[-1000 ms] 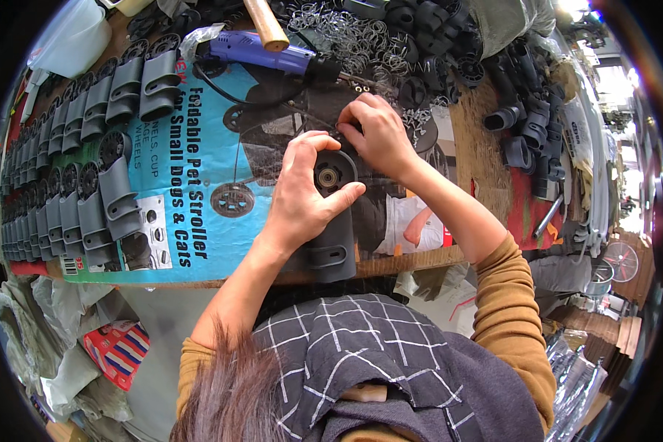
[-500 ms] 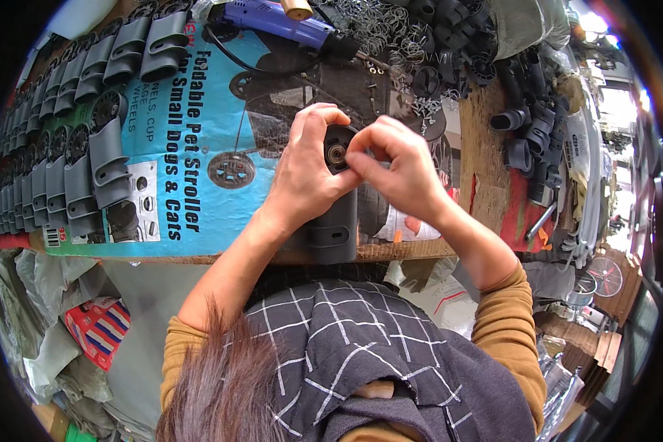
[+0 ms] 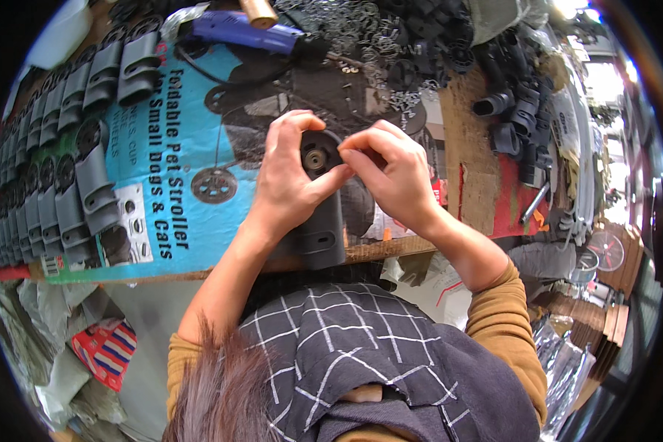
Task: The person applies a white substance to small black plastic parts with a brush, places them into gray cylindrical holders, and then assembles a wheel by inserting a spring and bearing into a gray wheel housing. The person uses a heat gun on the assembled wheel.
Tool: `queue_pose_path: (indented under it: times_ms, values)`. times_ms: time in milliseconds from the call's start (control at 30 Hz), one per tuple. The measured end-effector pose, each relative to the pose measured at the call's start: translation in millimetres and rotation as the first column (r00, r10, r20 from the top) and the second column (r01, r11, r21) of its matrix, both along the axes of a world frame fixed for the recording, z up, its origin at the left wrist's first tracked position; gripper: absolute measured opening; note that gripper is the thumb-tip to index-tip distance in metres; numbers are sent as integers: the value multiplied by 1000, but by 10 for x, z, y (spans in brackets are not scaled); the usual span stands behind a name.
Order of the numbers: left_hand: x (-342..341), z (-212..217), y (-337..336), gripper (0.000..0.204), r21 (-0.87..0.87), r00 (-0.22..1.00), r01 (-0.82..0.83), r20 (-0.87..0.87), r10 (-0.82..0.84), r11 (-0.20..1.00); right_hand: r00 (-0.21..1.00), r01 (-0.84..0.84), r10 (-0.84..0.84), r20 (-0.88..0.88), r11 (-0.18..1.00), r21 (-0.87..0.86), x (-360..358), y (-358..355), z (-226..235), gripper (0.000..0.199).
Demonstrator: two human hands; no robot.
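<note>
A dark grey plastic bracket (image 3: pixel 321 228) with a round socket at its top lies on the blue printed cardboard (image 3: pixel 191 140). My left hand (image 3: pixel 291 177) wraps around its upper left side, thumb under the socket. My right hand (image 3: pixel 394 173) pinches at the socket's right rim with its fingertips; whatever small piece it holds is hidden by the fingers. Both hands touch the bracket.
Rows of matching grey brackets (image 3: pixel 74 147) line the left side. A blue power tool (image 3: pixel 243 29) and a pile of metal rings (image 3: pixel 353 29) lie at the back. Black plastic fittings (image 3: pixel 516 110) are heaped at the right. Crumpled bags (image 3: pixel 59 353) sit below the table edge.
The right hand has come from the far side of the socket to its right rim, fingertips pinched together. The left hand keeps its grip on the bracket.
</note>
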State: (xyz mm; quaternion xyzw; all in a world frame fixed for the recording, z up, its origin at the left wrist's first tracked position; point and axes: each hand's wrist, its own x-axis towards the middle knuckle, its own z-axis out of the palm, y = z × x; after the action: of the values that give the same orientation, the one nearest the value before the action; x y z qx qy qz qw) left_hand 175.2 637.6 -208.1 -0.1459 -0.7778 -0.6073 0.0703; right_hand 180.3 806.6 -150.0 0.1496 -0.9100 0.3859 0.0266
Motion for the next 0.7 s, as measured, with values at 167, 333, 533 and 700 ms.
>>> queue_pose_path:
  times_ms: [167,333,533,700]
  values:
    - [-15,-13,-2,57,1,1000,21,21,-21,1000,908,413,-414,-67,852,322,-47,643,-141,9]
    - [1,-11,-12,58,-13,1000,22,16,-21,1000,942,332,-282,-183,867,371,-185,854,-411,15]
    - [30,5,-7,56,-43,1000,-6,-16,5,999,928,361,-371,-32,874,326,-278,709,-234,15]
    - [28,6,17,37,-45,992,-39,-120,34,998,932,113,-59,357,985,-132,-75,274,124,19]
